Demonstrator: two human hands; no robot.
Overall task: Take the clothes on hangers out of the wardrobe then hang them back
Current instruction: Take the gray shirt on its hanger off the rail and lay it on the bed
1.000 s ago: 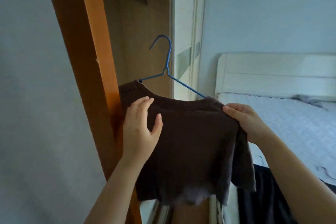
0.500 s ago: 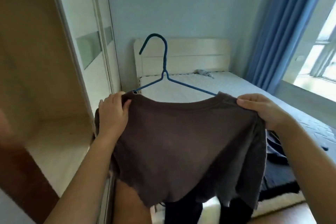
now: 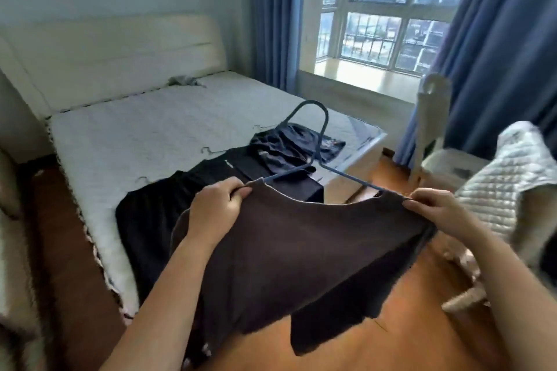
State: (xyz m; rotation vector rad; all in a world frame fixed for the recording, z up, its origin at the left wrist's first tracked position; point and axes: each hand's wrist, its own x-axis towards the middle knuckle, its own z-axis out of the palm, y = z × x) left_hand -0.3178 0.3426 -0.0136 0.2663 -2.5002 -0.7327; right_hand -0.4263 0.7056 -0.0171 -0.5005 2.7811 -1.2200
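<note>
Spanning both grips, left hand and right hand pinch the brown shirt's shoulders; bed lies ahead-left, nearer the left.

Both bare forearms reach forward and upward from the bottom edge, held apart at roughly shoulder spread. The left hand is curled into a loose fist, back of the hand up, its grip pinching one shoulder of the dark brown cloth top between thumb and bent fingers. The right hand mirrors it, thumb on top, fingers tucked beneath the other shoulder, wrist slightly bent.
</note>
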